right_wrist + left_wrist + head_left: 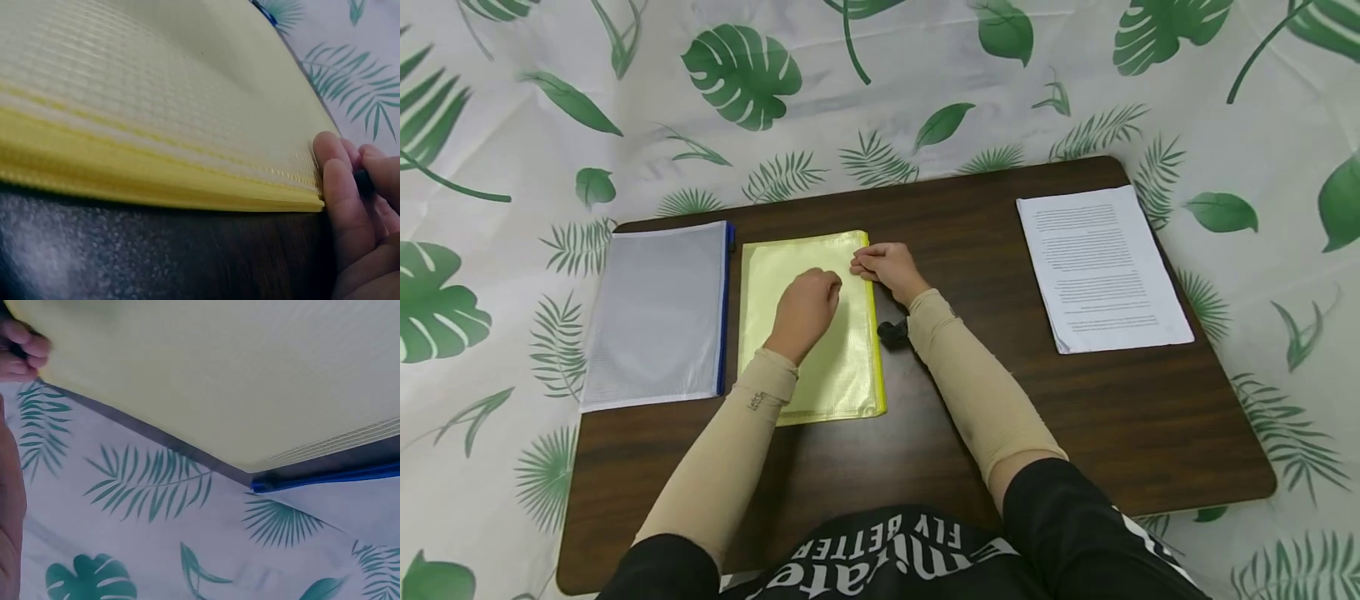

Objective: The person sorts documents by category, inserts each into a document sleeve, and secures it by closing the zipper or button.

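Note:
A yellow mesh zip pouch (805,367) lies flat in front of me, its yellow zipper (156,181) along the right side. At the zipper's far end my right hand (889,268) pinches a small dark tab (363,182) between thumb and fingers, fingertips right at the pouch's corner. Over the middle of the pouch is my left hand (808,310), its back upward and fingers bent; its fingertips are hidden from the head view. No held thing shows there. In the left wrist view only a blurred edge of this hand appears.
Left of the yellow pouch lies a clear mesh zip pouch (658,317) with a blue zipper. A stack of printed paper (1101,267) sits at the table's right end. The dark wooden table (955,250) backs onto a leaf-patterned cloth (880,117). A black camera (892,333) hangs by the right wrist.

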Available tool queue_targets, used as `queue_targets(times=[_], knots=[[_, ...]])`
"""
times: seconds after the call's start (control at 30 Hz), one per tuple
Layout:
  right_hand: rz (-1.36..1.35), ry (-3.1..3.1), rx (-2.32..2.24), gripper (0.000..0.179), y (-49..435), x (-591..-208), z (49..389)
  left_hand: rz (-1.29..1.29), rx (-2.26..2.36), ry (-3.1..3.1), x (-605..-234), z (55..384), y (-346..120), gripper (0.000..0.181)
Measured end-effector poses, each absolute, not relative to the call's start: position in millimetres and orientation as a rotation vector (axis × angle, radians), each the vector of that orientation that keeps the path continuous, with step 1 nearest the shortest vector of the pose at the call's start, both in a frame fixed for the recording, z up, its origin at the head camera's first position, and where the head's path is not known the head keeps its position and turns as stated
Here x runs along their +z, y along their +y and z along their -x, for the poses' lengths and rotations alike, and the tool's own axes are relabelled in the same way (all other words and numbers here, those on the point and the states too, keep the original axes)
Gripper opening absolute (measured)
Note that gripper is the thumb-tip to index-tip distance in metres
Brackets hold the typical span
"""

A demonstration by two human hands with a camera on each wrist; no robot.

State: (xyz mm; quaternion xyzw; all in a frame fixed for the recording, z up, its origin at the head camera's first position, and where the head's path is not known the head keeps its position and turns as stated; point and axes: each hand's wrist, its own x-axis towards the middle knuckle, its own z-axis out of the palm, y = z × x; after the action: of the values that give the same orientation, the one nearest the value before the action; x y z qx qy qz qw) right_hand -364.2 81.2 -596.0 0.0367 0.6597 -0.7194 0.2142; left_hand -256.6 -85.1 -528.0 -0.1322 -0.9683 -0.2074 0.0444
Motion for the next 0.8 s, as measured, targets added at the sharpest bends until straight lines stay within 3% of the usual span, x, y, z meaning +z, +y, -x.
queue_targets(times=[0.13, 0.43, 0.8], knots=[[-0.105, 1.834, -1.982, 0.022, 82.2, -595.3, 361.9, 0.334, -0.674, -2.943, -539.5, 282.1, -81.4, 0.025], [-0.059, 1.838, -1.898, 0.018, 84.8, -591.9, 350.5, 0.277, -0.571, -3.022, -564.8, 307.2, -78.2, 0.044], [0.027, 1.83, -1.902, 0.018, 90.3, -596.7, 334.9, 0.315, -0.683, -3.082, -572.5, 327.1, -67.1, 0.044]])
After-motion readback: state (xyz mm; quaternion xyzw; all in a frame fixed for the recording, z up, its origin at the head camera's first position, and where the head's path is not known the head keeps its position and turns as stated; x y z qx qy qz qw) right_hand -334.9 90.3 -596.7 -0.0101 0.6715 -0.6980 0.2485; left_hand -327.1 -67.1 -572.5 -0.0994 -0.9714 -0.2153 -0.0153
